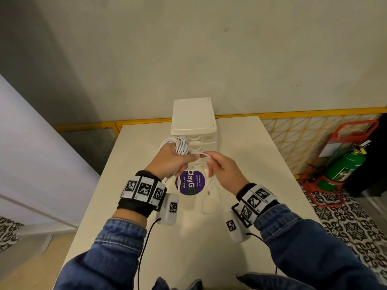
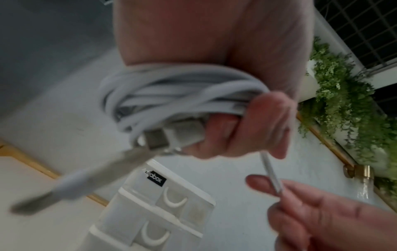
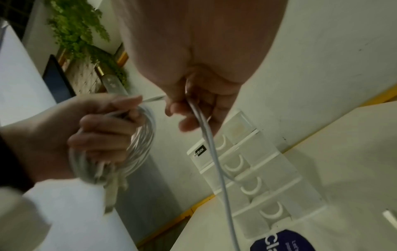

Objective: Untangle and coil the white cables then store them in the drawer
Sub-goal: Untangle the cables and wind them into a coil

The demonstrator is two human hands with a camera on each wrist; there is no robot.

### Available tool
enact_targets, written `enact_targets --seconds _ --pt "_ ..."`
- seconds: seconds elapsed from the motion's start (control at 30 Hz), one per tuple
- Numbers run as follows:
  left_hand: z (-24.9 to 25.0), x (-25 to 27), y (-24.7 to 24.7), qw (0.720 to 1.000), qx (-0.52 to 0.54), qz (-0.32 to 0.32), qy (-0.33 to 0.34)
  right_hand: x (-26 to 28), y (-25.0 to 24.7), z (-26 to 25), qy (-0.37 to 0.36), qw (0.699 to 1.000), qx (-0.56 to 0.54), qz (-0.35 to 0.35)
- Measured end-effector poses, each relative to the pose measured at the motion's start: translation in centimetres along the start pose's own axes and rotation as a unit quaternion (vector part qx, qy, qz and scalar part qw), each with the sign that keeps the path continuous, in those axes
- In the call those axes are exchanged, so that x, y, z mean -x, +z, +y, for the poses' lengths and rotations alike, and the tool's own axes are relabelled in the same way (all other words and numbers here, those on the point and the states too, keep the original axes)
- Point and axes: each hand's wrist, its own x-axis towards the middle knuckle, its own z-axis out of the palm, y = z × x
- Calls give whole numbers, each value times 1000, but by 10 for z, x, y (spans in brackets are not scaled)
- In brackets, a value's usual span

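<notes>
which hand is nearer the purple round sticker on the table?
Roughly level, right if either. Left hand is raised over the purple sticker's left edge, gripping the coil; right hand is just right of it.

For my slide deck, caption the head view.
Left hand holds coiled white cable; right hand feeds its loose end before white plastic drawer unit.

A plain corner with a white table against the wall

The table stands before a bare cream wall; a yellow rail runs behind it; to the right, a green fire extinguisher in a red stand on patterned black-and-white floor tiles; hanging greenery nearby.
</notes>
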Motion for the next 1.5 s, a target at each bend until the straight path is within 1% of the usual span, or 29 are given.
enact_targets --seconds 0.07,0.13,0.2,0.3,0.4,0.5,0.57,0.67,0.73,0.83,0.97,1.13,1.23,1.27,1.33,1.43,1.5 --pt "-1 4 3 997 -44 -64 -18 -5 -9 1 -28 999 -8 45" --pt "-2 10 10 990 -66 -116 -33 -12 -16 0 -61 997 13 55" --pt "-3 12 16 987 -52 -148 -29 -17 -19 -1 -70 995 22 67" --pt "-1 16 23 978 0 -208 -27 -19 -21 -3 -75 993 11 93" --pt "3 17 28 965 57 -253 -33 -20 -20 -4 -81 993 -17 88" --pt "6 17 34 958 107 -262 -41 -21 -20 -6 -94 991 -26 87" --pt "8 19 37 957 124 -259 -54 -22 -23 -11 -108 987 -33 112" --pt "7 20 42 966 146 -208 -56 -27 -30 -12 -121 980 -27 158" --pt "9 20 41 968 163 -185 -44 -27 -31 -6 -110 982 -8 154" --pt "14 21 37 964 188 -189 -25 -24 -27 5 -98 987 1 128" --pt "25 24 36 945 254 -204 -1 -21 -23 12 -103 986 -20 127" --pt "28 24 33 907 340 -248 15 -22 -24 14 -99 987 -34 125" --pt "29 22 29 880 387 -271 45 -23 -25 17 -112 984 -20 134" --pt "30 21 27 877 392 -273 53 -22 -25 21 -112 983 -11 142" --pt "33 21 23 879 393 -265 56 -19 -26 29 -96 984 -3 148" --pt "34 20 20 881 405 -239 52 -15 -23 34 -60 991 -21 117" --pt "33 19 16 865 438 -229 83 -11 -24 36 -41 993 -19 107"
